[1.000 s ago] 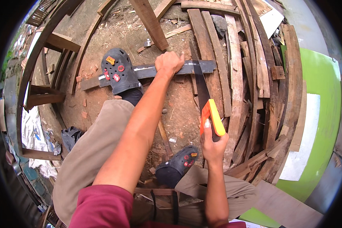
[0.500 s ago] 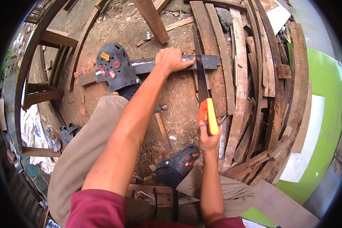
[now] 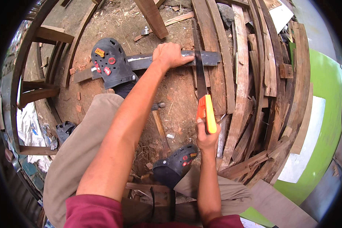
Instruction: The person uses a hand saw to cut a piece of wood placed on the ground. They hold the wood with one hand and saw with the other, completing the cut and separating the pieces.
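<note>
Gripping the saw (image 3: pixel 201 78) in right hand (image 3: pixel 206 137) with fingers wrapped round handle (image 3: pixel 211 114); resting outstretched left hand (image 3: pixel 170 55), fingers' grip hidden, on the plank (image 3: pixel 143 64), near its right end over boards (image 3: pixel 217 85).

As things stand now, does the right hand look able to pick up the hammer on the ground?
Probably not: the right hand is closed around the saw handle. Otherwise the way looks free, as nothing seems to lie across the hammer's wooden handle.

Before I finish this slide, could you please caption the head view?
Left grip on a dark board, right grip holding a saw whose blade crosses over it, planks at right.
</note>
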{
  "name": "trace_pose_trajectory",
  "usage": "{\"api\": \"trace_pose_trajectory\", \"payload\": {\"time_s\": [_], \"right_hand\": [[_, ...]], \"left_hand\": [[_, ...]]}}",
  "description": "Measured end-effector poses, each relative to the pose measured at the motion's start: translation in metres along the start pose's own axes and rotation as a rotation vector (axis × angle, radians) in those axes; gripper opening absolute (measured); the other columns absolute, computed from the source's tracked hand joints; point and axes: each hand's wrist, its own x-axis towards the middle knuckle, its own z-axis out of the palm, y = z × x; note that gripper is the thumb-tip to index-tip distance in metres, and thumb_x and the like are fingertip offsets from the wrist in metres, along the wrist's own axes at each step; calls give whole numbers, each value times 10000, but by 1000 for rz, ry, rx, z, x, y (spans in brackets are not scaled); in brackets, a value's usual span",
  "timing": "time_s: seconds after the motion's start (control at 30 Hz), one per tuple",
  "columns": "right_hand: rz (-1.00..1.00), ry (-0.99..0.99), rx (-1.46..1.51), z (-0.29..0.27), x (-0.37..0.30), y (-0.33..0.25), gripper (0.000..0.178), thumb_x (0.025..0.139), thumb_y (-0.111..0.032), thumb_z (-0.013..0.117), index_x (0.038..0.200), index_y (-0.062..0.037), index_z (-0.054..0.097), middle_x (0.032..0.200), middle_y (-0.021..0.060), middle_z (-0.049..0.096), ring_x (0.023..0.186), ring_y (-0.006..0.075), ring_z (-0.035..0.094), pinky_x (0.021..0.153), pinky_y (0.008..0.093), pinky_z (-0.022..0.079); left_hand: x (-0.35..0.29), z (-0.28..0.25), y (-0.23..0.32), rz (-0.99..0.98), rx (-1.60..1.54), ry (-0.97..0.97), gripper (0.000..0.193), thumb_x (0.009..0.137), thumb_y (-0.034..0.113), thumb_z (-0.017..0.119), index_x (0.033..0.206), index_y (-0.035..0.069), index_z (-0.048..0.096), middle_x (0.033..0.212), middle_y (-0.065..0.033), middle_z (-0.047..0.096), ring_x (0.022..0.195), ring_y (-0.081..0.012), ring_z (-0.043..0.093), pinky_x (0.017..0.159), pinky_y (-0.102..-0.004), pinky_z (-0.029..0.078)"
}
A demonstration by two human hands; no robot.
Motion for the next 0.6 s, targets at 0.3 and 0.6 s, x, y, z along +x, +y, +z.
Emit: {"api": "trace_pose_trajectory", "payload": {"time_s": [0.3, 0.6], "right_hand": [[-61, 7, -53, -6, -19, -4, 232, 835, -23, 660, 642, 4, 533, 498, 74, 467, 421, 171, 466, 451, 366, 357], [-77, -56, -159, -13, -17, -9, 236, 843, -39, 656, 643, 5, 539, 501, 84, 475, 434, 181, 494, 460, 356, 375]], "left_hand": [[-2, -3, 4, -48, -20, -51, 705, 741, 694, 638, 994, 49, 768, 918, -230, 735, 915, -397, 715, 821, -483, 559], [2, -8, 5, -107, 20, -116, 817, 731, 786, 626, 1036, 42, 773, 1062, -192, 743, 1040, -339, 708, 908, -429, 551]]}}
